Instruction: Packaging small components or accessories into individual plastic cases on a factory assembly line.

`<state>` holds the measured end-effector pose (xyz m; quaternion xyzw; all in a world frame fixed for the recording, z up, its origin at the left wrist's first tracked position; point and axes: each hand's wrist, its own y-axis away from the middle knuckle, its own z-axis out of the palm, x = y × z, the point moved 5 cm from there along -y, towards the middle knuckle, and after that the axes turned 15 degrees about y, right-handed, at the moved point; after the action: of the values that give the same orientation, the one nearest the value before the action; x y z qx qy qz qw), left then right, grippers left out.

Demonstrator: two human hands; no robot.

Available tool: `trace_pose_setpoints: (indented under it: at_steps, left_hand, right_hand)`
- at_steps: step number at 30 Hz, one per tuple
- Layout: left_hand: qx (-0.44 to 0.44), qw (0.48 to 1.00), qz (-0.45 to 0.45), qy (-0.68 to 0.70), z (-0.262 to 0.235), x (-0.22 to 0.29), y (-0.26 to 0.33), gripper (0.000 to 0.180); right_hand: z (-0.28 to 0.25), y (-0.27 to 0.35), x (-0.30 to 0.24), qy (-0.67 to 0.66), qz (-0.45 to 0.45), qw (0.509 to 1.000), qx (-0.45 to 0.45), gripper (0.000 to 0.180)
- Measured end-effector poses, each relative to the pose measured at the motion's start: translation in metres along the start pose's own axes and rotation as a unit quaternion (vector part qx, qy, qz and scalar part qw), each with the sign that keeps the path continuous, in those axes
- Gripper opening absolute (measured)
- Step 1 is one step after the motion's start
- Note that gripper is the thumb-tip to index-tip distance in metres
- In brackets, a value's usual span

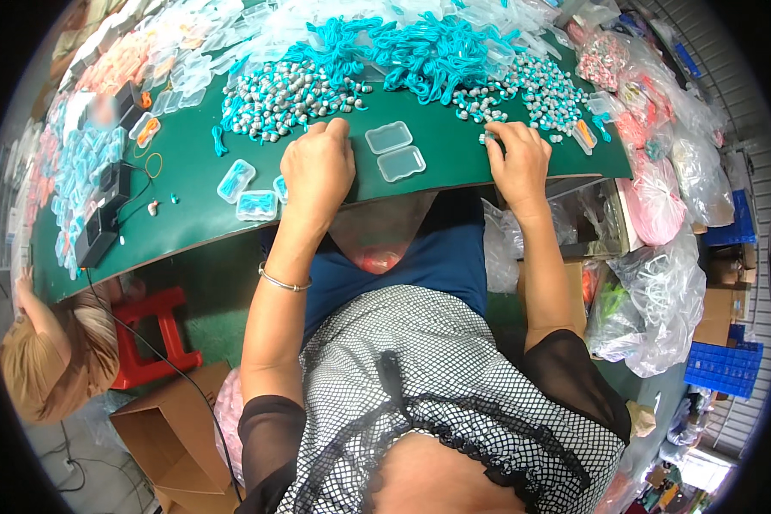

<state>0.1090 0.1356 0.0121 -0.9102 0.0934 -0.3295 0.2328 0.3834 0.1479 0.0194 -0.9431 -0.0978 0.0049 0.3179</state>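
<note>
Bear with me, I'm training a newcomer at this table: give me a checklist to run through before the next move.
1. Clear case between the hands open: ok, both halves lie spread, nothing seen inside.
2. Right hand at the small grey pieces: ok, its fingers are at their near edge.
3. Left hand free: cannot tell, its back hides most of the fingers.
4. Teal cords available: ok, a large heap lies beyond the hands.
5. Teal-filled cases all in full view: not ok, the left hand partly hides one.

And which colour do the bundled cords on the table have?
Turquoise; the bundled cords show best in the head view.
</note>
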Motion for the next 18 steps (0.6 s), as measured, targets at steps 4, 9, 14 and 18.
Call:
trace_pose_setpoints:
  at_steps: [4,9,14,18]
  left_hand:
    - [0.036,0.995,0.07,-0.057,-0.004,0.001,0.002,0.006]
    - [0.008,0.997,0.065,-0.051,-0.003,-0.004,0.005,0.008]
    - [-0.005,0.995,0.009,0.094,-0.009,0.006,0.01,0.01]
    - [-0.021,0.969,-0.031,0.243,0.001,0.02,0.02,0.01]
  right_hand:
    - [0.006,-0.002,-0.004,0.024,-0.028,0.999,-0.018,0.019]
    - [0.004,-0.007,-0.008,0.003,-0.095,0.995,-0.016,0.017]
    - [0.01,-0.009,-0.011,-0.065,-0.112,0.992,-0.014,0.015]
    - [0.012,-0.013,-0.022,-0.092,-0.12,0.988,-0.028,0.011]
